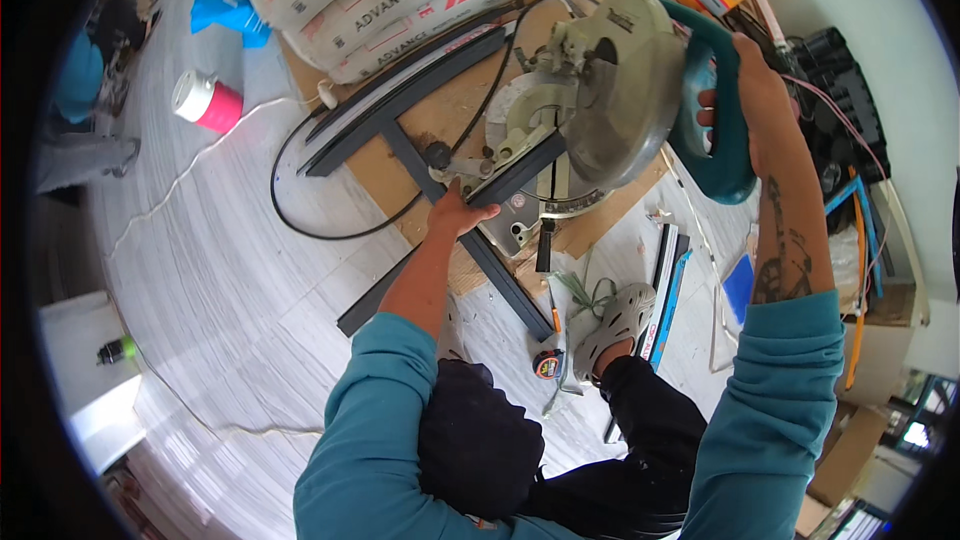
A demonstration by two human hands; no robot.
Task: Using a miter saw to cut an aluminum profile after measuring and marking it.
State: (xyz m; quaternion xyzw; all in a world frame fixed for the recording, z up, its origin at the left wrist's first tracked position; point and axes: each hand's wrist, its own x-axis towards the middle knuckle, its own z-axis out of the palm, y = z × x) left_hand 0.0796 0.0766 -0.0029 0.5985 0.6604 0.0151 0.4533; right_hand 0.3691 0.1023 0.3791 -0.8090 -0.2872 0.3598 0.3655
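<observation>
My right hand (752, 80) is closed round the teal handle (722, 178) of a miter saw (640, 90); a few fingertips show inside the handle's loop. Beneath the blade guard, a dark grey bar (535, 162) lies at a slant across the saw's base (512, 225). My left hand (460, 212) holds this bar's near-left end, thumb stretched along it, next to a black clamp knob (438, 154). Where the blade meets the bar is hidden by the guard. Another dark grey bar (505, 285) passes under my left hand toward the lower right.
Stacked white sacks (400, 0) stand behind long dark bars (400, 105). A black cable (290, 220) loops left of the saw. A tape measure (547, 364) lies near my shoe (620, 325). A pink-and-white jug (210, 102) stands left. A person's leg (85, 160) shows far left.
</observation>
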